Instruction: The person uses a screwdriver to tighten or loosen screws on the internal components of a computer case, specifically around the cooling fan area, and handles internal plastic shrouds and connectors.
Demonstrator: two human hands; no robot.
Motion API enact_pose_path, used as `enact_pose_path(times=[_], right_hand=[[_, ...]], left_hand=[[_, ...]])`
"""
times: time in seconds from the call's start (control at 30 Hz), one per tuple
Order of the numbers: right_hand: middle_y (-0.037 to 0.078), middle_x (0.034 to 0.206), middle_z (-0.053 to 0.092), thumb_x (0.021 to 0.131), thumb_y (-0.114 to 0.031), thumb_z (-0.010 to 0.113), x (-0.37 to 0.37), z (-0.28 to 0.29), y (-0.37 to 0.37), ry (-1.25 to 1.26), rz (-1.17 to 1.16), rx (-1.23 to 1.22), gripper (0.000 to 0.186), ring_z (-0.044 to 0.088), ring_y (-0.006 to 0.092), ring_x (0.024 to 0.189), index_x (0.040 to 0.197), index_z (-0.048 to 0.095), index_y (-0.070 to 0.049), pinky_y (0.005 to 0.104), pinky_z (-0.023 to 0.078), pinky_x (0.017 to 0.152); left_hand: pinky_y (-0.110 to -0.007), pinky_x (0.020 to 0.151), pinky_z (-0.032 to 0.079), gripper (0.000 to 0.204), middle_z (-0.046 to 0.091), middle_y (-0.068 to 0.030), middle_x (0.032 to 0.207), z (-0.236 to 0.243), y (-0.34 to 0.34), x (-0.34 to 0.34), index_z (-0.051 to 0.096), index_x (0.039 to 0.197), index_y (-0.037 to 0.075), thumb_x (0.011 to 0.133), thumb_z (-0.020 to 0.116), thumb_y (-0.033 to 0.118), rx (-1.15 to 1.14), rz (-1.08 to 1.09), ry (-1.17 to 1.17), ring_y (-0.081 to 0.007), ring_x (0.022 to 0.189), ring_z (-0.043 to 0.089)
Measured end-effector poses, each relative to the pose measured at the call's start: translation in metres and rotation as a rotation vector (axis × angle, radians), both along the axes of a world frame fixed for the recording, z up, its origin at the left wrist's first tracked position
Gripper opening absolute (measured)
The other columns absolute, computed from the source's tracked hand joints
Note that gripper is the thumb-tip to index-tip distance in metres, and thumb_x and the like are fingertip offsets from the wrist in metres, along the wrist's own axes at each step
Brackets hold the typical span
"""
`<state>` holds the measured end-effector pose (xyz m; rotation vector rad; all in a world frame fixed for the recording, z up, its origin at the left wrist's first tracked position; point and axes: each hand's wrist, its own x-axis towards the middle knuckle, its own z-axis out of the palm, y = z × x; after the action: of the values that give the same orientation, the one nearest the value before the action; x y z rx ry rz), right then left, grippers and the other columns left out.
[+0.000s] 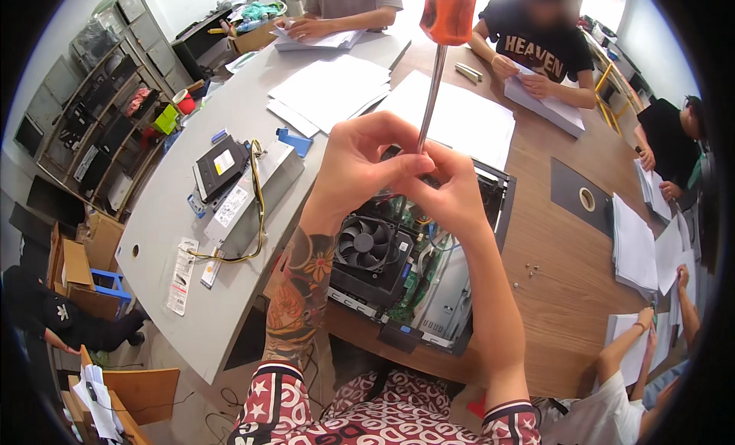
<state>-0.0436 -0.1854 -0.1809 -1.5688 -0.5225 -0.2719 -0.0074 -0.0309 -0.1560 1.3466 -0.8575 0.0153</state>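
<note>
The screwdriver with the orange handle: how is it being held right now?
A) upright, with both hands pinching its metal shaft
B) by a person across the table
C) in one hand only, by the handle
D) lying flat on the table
A: the screwdriver stands upright, handle on top, while the left hand and right hand both pinch its shaft above the open computer case.

Screwdriver (433,85): shaft bright bare metal, smooth; handle translucent orange plastic, glossy. Both hands pinch the shaft, left hand (360,166), right hand (452,189).
Open computer case (452,292): grey sheet metal, dull sheen; cooling fan (366,242) black matt plastic.
Power supply unit (256,196): brushed grey metal with paper labels. Optical drive (220,166): black matt top.
Worktop (570,284): brown wood-grain, smooth; adjoining section (184,292) plain grey matt laminate.
Paper stacks (329,89): white, matt.
Sleeves (268,407): patterned red cloth.
</note>
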Motion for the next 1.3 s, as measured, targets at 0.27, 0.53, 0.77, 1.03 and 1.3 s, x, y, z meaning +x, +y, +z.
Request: enact_pose_path(times=[0.27,0.53,0.77,1.03,1.3], right_hand=[[-0.005,0.071,0.062,0.077,-0.016,0.081,-0.004,0.005,-0.001,0.006,-0.073,0.058,0.018,0.055,0.0036,0.068,0.081,0.068,-0.005,0.0217,0.046,0.063],[-0.004,0.071,0.063,0.075,-0.016,0.082,-0.004,0.004,-0.005,-0.011,-0.031,-0.054,0.018,0.054,0.0034,0.068,0.077,0.069,-0.004,0.0220,0.045,0.064],[0.004,0.074,0.069,0.085,-0.011,0.072,-0.001,-0.001,-0.005,0.019,-0.079,0.029,0.013,0.059,0.0059,0.070,0.086,0.072,0.002,0.0239,0.049,0.065],[0.009,0.074,0.066,0.087,-0.012,0.068,-0.003,0.004,0.004,-0.244,-0.036,-0.207,0.018,0.065,0.0179,0.067,0.100,0.068,0.000,0.0305,0.051,0.066],[0.003,0.071,0.065,0.079,-0.016,0.078,-0.003,0.001,-0.003,-0.110,-0.114,-0.153,0.021,0.057,0.0111,0.061,0.095,0.071,-0.004,0.0277,0.048,0.060]], left_hand=[[-0.028,0.080,0.052,0.018,0.064,-0.0097,0.095,-0.002,-0.001,-0.012,0.065,0.106,-0.009,0.093,0.057,0.000,-0.121,-0.133,0.055,-0.0150,0.084,0.062],[-0.029,0.083,0.050,0.028,0.063,-0.0096,0.097,-0.003,0.010,-0.014,0.061,0.115,-0.008,0.096,0.058,0.013,-0.126,-0.223,0.145,-0.0152,0.089,0.062],[-0.034,0.089,0.048,0.034,0.065,-0.0141,0.102,0.001,-0.001,-0.016,0.058,0.119,-0.008,0.100,0.053,0.020,-0.061,-0.101,0.155,-0.0182,0.094,0.062],[-0.029,0.073,0.058,0.016,0.070,-0.0100,0.086,-0.010,0.012,-0.003,0.066,0.098,-0.003,0.083,0.072,-0.002,-0.213,-0.012,0.208,-0.0164,0.076,0.069],[-0.036,0.092,0.049,0.017,0.064,-0.0082,0.092,-0.002,0.003,-0.012,0.065,0.100,-0.002,0.090,0.068,0.013,-0.158,-0.065,0.192,-0.0162,0.089,0.062]])
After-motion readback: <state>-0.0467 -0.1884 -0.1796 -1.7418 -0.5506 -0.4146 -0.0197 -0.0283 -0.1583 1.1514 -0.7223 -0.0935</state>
